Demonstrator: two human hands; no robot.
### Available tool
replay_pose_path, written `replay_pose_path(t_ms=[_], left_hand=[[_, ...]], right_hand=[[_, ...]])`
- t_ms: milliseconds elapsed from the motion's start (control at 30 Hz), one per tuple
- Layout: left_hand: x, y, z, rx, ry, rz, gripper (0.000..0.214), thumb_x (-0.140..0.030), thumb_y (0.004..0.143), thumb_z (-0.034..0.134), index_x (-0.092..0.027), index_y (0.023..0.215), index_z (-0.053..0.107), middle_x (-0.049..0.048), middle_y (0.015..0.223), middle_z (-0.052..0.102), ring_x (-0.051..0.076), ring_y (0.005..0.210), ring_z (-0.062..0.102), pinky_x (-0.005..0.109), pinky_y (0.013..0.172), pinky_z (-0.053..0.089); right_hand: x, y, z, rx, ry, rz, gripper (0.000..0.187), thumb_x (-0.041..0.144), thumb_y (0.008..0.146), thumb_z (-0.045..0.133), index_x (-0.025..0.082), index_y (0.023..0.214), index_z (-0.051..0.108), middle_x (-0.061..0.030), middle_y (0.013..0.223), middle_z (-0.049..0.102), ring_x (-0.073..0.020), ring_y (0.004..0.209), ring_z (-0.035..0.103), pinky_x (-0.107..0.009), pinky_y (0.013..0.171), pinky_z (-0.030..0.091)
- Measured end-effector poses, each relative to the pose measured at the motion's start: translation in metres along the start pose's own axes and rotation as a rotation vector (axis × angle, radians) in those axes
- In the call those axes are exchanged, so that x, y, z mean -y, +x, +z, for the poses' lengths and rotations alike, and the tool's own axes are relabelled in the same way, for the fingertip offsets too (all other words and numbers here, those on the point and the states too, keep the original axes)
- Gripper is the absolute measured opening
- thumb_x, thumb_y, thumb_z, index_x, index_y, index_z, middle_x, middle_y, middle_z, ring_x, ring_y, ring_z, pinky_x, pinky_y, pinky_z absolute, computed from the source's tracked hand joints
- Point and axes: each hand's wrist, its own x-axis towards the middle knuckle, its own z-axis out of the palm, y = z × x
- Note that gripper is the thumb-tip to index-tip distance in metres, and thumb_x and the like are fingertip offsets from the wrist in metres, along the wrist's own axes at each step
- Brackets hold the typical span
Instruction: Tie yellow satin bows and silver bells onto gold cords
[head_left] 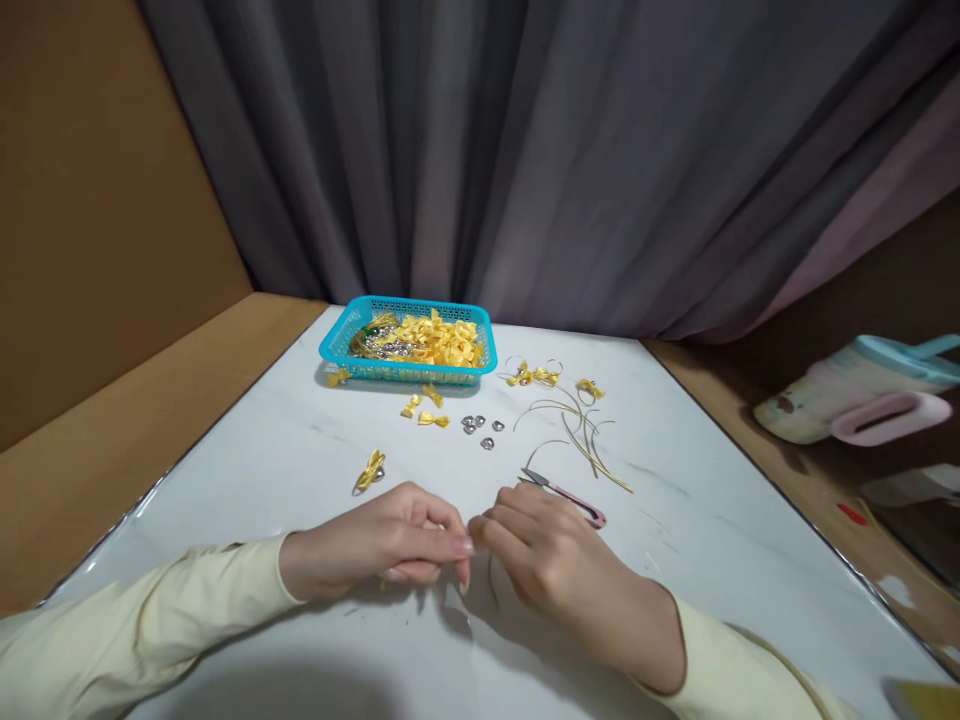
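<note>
My left hand (409, 535) is closed in a pinch, thumb against fingers; what lies between its tips is too small to make out. Almost touching it, my right hand (544, 555) is also pinched, its fingertips partly hidden. A thin gold cord (492, 582) hangs in a curve from beneath the right fingers. Just beyond that hand lie snips (566, 496) with a pink handle and grey blades. A yellow bow with a silver bell-like piece (370, 472) rests on the table beyond my left hand.
A blue basket (405, 374) at the back holds yellow bows, gold cords and silvery pieces. Loose bows (433, 420) and several small silver pieces (487, 443) lie before it. Cut gold cords (577, 440) and finished-looking bow loops (523, 375) lie right. A tumbler (847, 390) stands far right.
</note>
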Motion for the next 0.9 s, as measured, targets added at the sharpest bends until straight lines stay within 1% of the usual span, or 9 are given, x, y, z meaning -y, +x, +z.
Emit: replay_pose_path(t_ms=[167,233,367,467,567,700,767,833,900], left_hand=[[-0.002,0.000,0.002,-0.139,-0.086,0.086,0.022,-0.035,0.083,0.057,-0.014,0.077,0.060,-0.0113,0.038,0.025,0.006,0.041,0.016,0.023,0.046,0.014],[-0.001,0.000,0.005,-0.211,-0.125,0.122,0.022,-0.035,0.083,0.057,-0.014,0.078,0.061,-0.0107,0.038,0.025,0.007,0.043,0.016,0.023,0.046,0.015],[0.003,0.000,0.013,-0.326,-0.124,0.165,0.025,-0.035,0.083,0.056,-0.013,0.075,0.064,-0.0091,0.037,0.030,0.007,0.041,0.017,0.022,0.045,0.017],[0.006,-0.001,0.015,-0.404,-0.018,0.222,0.027,-0.037,0.083,0.055,-0.013,0.082,0.068,-0.0068,0.037,0.041,0.007,0.040,0.027,0.021,0.046,0.026],[0.008,-0.003,0.015,-0.458,0.150,0.273,0.029,-0.039,0.085,0.053,-0.016,0.088,0.070,-0.0049,0.042,0.051,0.009,0.044,0.038,0.023,0.055,0.036],[0.008,-0.004,0.016,-0.495,0.346,0.309,0.035,-0.039,0.088,0.047,-0.018,0.076,0.072,-0.0032,0.046,0.057,0.012,0.056,0.050,0.027,0.079,0.041],[0.007,-0.004,0.017,-0.501,0.395,0.304,0.038,-0.040,0.088,0.045,-0.018,0.074,0.072,-0.0028,0.046,0.058,0.013,0.058,0.052,0.029,0.085,0.041],[0.007,-0.004,0.017,-0.501,0.437,0.292,0.039,-0.040,0.089,0.043,-0.017,0.078,0.072,-0.0025,0.048,0.058,0.014,0.058,0.053,0.028,0.081,0.043],[0.006,-0.005,0.016,-0.485,0.504,0.286,0.037,-0.039,0.090,0.041,-0.017,0.090,0.071,-0.0024,0.050,0.059,0.013,0.056,0.053,0.025,0.070,0.045]], right_hand=[[-0.005,0.001,0.001,-0.059,0.234,0.291,0.025,0.003,0.077,0.039,0.015,0.071,0.060,-0.0021,0.059,0.060,-0.0110,0.051,0.048,-0.023,0.047,0.027],[-0.002,0.002,0.004,-0.096,0.316,0.336,0.027,0.003,0.077,0.039,0.016,0.071,0.061,-0.0011,0.059,0.063,-0.0098,0.051,0.051,-0.021,0.047,0.029],[0.004,0.003,0.006,-0.146,0.395,0.418,0.029,0.004,0.078,0.040,0.017,0.063,0.060,0.0010,0.052,0.061,-0.0087,0.046,0.052,-0.019,0.047,0.030],[0.006,0.004,0.003,-0.140,0.487,0.505,0.028,0.015,0.085,0.046,0.017,0.061,0.061,0.0015,0.051,0.060,-0.0080,0.044,0.051,-0.019,0.046,0.030],[0.007,0.006,0.001,-0.107,0.607,0.602,0.031,0.024,0.086,0.049,0.017,0.057,0.059,0.0026,0.048,0.057,-0.0068,0.041,0.046,-0.018,0.045,0.030],[0.007,0.007,0.001,-0.057,0.758,0.708,0.035,0.028,0.088,0.046,0.017,0.057,0.057,0.0041,0.044,0.050,-0.0070,0.038,0.043,-0.019,0.045,0.032],[0.008,0.007,0.001,-0.042,0.758,0.726,0.036,0.030,0.089,0.043,0.017,0.060,0.057,0.0051,0.040,0.047,-0.0075,0.037,0.043,-0.019,0.047,0.034],[0.009,0.006,0.001,-0.043,0.692,0.699,0.036,0.030,0.091,0.039,0.018,0.061,0.055,0.0051,0.041,0.047,-0.0079,0.039,0.045,-0.019,0.050,0.035],[0.009,0.004,0.002,-0.040,0.611,0.644,0.035,0.028,0.092,0.036,0.018,0.061,0.051,0.0035,0.047,0.051,-0.0083,0.043,0.046,-0.020,0.052,0.034]])
